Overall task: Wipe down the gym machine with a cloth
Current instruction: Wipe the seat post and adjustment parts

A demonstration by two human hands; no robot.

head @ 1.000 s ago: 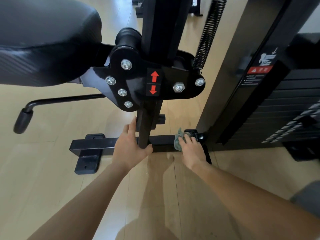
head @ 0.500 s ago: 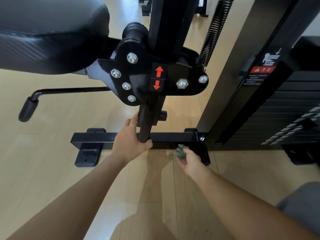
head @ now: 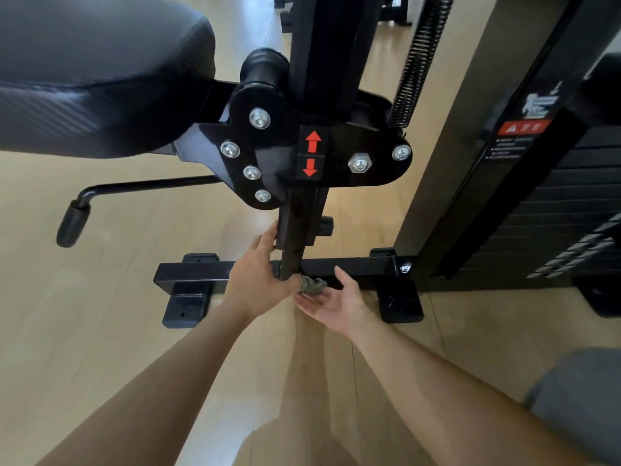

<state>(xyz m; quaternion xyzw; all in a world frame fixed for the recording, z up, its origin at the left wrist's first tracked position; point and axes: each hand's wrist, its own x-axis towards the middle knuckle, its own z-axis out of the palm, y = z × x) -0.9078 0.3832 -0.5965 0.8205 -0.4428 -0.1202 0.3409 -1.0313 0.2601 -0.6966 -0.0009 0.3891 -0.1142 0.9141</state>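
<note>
The cloth [head: 312, 285] is a small grey-green wad, soft and light. It will bunch or drop unless fingers close around it, and it takes hardly any force to lift. The best hold is around the whole wad, so a flat face is left free to rub on the metal. The machine [head: 363, 136] is rigid, glossy black steel and looks too heavy to shift under wiping pressure.

The cloth sits at the foot of the upright post [head: 295, 237], just in front of the base bar [head: 201, 272] and touching the thumb of the left hand [head: 258, 277]. That hand is wrapped around the low end of the post, fingers on the far side and thumb on the near side. The right hand [head: 331, 302] lies palm up with its fingers spread and loose. The cloth rests on its fingertips and is not pinched. Whether the left thumb also traps the cloth cannot be told.

A second ago the right hand pressed the cloth on the right end of the base bar, beside the big column [head: 453, 146]. Half a second ago it had lifted off with the cloth pinched. Since then it has moved left and turned palm up. The left hand has kept its hold on the post.
</note>
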